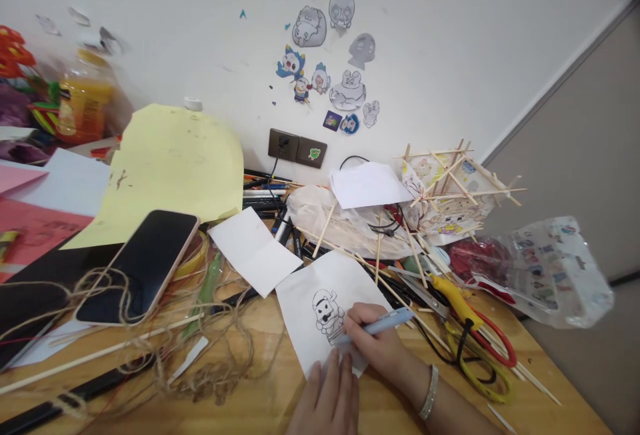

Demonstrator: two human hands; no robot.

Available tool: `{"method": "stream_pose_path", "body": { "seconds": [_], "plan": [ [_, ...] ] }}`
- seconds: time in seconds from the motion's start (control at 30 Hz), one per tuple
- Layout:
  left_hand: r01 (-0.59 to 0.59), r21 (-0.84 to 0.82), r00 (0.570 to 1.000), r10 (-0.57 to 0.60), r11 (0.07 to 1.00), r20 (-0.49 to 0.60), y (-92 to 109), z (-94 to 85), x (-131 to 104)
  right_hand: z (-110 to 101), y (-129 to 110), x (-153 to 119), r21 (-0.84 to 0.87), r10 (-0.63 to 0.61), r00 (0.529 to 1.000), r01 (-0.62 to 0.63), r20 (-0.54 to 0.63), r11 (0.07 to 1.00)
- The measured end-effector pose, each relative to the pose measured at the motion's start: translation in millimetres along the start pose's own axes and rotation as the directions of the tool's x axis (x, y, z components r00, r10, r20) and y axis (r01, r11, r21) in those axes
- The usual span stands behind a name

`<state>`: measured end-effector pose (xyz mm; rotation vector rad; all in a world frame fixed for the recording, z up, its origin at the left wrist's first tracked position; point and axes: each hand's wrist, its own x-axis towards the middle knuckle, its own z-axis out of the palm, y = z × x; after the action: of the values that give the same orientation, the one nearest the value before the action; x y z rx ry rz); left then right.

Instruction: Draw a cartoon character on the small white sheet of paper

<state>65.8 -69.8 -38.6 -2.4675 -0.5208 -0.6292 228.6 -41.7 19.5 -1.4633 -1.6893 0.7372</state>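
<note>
A white sheet of paper (300,301) lies at a tilt on the wooden table, bearing a black line drawing (327,311) of a cartoon figure. My right hand (377,345) is closed around a light blue pen (390,319), its lower end touching the paper beside the drawing's lower part. Just below the drawing, my left hand (327,398) rests flat on the paper's bottom edge, its fingers stretched out and holding nothing.
Scissors (453,295) and thin wooden sticks lie to the right. On the left are a phone (145,265), tangled twine (215,375) and yellow paper (183,161). Pens and a stick frame (450,188) stand toward the wall.
</note>
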Motion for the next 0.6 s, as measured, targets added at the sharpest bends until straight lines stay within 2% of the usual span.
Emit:
{"method": "stream_pose_path", "body": {
  "seconds": [0.13, 0.3, 0.6],
  "plan": [
    [0.061, -0.029, 0.997, -0.062, 0.998, -0.037, 2.1, 2.2, 0.7, -0.6, -0.1, 0.5, -0.031, -0.019, 1.0, 0.019, 0.021, 0.999],
    [0.025, -0.026, 1.0, -0.025, 0.999, -0.002, 2.6, 2.4, -0.6, -2.1, -0.9, 1.7, 0.004, -0.01, 0.999, 0.01, -0.031, 1.0],
    [-0.054, 0.008, 0.998, 0.054, 0.999, 0.021, -4.1, -2.9, -0.4, -1.3, 3.0, 2.1, 0.032, 0.001, 0.999, 0.001, -0.046, 0.999]
  ]
}}
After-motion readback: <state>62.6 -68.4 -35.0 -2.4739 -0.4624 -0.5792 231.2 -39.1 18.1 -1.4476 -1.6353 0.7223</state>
